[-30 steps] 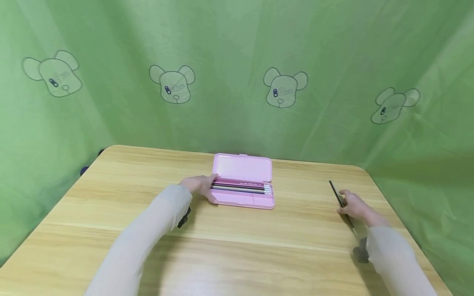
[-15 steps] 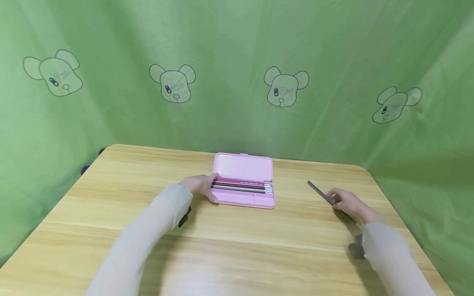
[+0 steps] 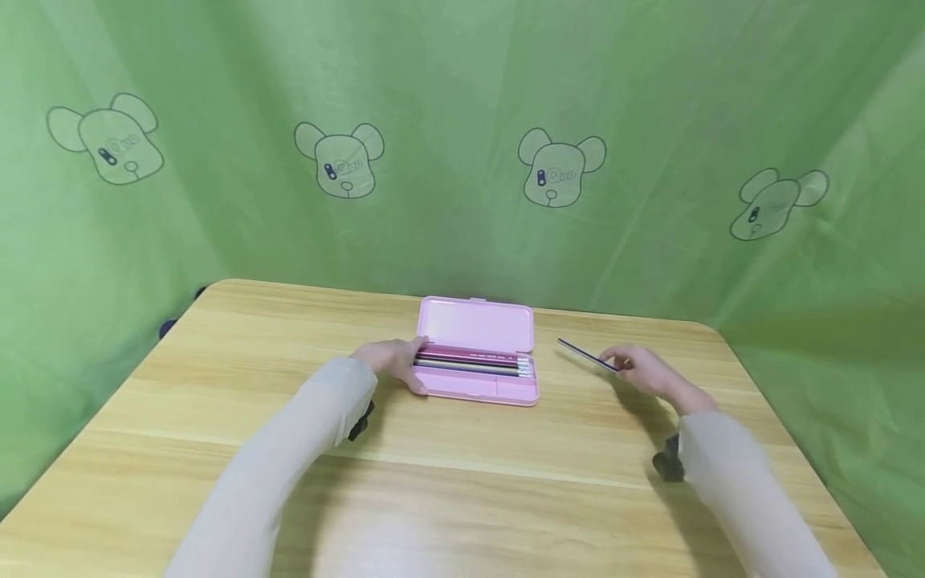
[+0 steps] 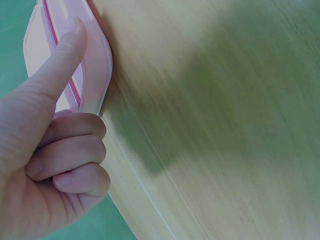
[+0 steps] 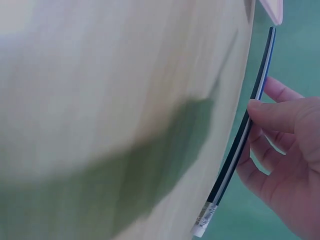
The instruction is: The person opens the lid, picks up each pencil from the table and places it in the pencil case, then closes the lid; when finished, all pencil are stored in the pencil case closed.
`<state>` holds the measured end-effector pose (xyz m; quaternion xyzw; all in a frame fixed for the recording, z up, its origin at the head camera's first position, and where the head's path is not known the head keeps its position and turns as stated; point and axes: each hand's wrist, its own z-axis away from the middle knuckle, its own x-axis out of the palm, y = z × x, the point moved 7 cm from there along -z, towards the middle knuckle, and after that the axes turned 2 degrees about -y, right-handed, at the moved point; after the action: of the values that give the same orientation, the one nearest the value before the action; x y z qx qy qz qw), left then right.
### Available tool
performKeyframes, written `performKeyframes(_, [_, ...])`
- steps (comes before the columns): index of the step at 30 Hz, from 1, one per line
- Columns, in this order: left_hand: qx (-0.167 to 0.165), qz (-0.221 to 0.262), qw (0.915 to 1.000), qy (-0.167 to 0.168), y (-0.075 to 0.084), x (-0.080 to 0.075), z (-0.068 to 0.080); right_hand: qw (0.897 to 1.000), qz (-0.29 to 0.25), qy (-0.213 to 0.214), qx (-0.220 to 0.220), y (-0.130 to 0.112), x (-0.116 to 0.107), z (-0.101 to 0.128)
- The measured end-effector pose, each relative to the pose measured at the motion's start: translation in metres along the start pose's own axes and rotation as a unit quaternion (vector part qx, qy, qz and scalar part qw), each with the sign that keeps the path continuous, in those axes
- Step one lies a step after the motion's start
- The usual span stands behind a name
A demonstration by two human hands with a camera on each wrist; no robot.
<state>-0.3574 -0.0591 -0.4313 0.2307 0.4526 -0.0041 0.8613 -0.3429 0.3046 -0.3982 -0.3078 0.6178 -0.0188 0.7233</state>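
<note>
A pink pencil case [image 3: 477, 324] lies open near the table's far edge, its lid folded back. Several pencils [image 3: 480, 364] rest side by side in its long slot, white ends to the right. My left hand [image 3: 389, 360] grips the case's left end, the thumb along its near side in the left wrist view [image 4: 72, 50] and the lower fingers curled. To the right of the case, my right hand [image 3: 645, 372] pinches a dark pencil with blue and silver stripes [image 5: 235, 155] between thumb and fingers. The pencil is raised off the table, its white-banded end pointing back toward the wrist.
The light wooden table [image 3: 462, 498] extends toward me and to both sides. A green curtain [image 3: 448, 233] with bear-head outlines hangs behind and along the sides. Dark objects [image 3: 168, 327] show past the table's left edge.
My right hand has lifted the pencil from the table at the right and carried it left toward the case, turning it flatter. The left hand keeps its place on the case.
</note>
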Motion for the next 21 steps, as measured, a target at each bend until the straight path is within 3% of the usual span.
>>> performKeyframes(10, [0.011,0.008,0.9999,0.0,0.003,-0.003,0.003,0.997,0.032,-0.013,-0.062,-0.051,0.01,-0.038])
performKeyframes(21, [0.001,0.005,1.0,-0.002,0.003,-0.001,0.003,0.992,0.034,-0.052,-0.111,-0.119,0.05,-0.077])
